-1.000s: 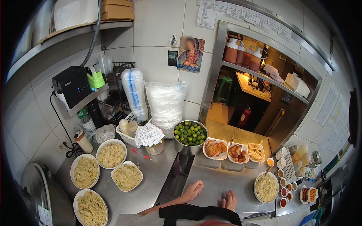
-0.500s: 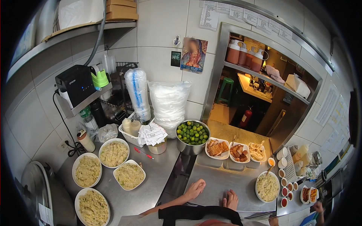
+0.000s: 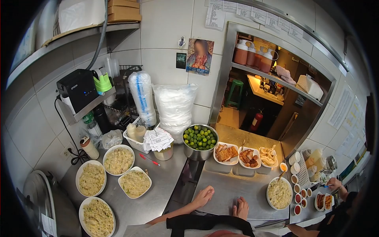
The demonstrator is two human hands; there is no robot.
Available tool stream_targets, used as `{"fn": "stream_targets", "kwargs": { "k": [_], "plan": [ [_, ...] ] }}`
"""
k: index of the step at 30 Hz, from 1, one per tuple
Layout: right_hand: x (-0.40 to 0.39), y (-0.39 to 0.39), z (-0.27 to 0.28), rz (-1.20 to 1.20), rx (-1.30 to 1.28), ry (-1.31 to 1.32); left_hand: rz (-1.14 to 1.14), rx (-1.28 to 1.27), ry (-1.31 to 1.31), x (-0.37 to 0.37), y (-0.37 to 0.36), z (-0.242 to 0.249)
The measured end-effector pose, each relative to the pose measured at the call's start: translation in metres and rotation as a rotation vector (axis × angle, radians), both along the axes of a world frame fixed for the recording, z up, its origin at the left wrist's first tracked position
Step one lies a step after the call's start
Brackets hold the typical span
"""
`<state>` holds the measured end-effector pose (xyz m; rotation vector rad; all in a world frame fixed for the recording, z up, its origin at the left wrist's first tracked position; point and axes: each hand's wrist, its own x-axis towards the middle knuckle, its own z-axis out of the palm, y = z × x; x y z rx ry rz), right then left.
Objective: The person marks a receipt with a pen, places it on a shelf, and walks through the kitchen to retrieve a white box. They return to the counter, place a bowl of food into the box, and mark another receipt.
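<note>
Gleaming steel counter (image 3: pixel 233 189); white-tiled wall (image 3: pixel 166 27) behind

1. Both hands sit flat on the steel counter (image 3: pixel 233 189), empty: left hand (image 3: pixel 203 196) near the gap between the two worktops, right hand (image 3: pixel 240 208) just beside it.
2. Bowl of rice (image 3: pixel 279 193) off to the right, with small sauce cups (image 3: pixel 299 194) next to it.
3. Pot of limes (image 3: pixel 199 139) further back, three trays of fried stuff (image 3: pixel 245 157) beside it.
4. Four more rice bowls (image 3: pixel 118 160) on the left.
5. Another person's hand (image 3: pixel 334 183) reaches in at the far right.
</note>
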<state>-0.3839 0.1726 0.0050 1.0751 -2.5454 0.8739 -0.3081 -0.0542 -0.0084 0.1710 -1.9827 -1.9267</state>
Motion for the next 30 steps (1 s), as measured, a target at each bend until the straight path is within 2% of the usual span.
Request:
{"fn": "stream_targets", "kwargs": {
  "k": [15,17,20,21,23,24,25,28,30],
  "plan": [
    [-0.002,0.0,0.003,0.025,0.001,-0.031,0.004,0.011,-0.02,0.002,0.0,0.003],
    [-0.002,0.001,0.008,0.049,-0.017,-0.051,0.017,-0.004,-0.017,0.004,0.001,0.013],
    [-0.004,0.004,0.01,0.102,-0.104,-0.036,0.057,0.052,-0.042,-0.001,0.004,0.001],
    [-0.006,0.007,0.006,0.119,-0.168,-0.015,0.096,-0.075,0.009,0.001,0.006,0.013],
    [-0.011,0.015,-0.002,0.158,-0.202,-0.08,0.082,0.02,-0.032,-0.002,0.007,0.001],
    [-0.006,0.02,0.017,0.146,-0.224,-0.332,0.1,-0.035,-0.03,-0.003,0.005,-0.007],
    [-0.005,0.032,0.035,0.143,-0.223,-0.311,0.08,0.098,-0.016,-0.004,0.01,-0.007],
    [-0.019,0.084,0.073,0.102,-0.286,-0.17,0.179,0.071,-0.036,-0.006,0.02,-0.002],
    [-0.041,0.138,0.078,-0.067,-0.464,-0.002,0.289,0.069,-0.037,-0.005,0.034,0.001]
  ]
}}
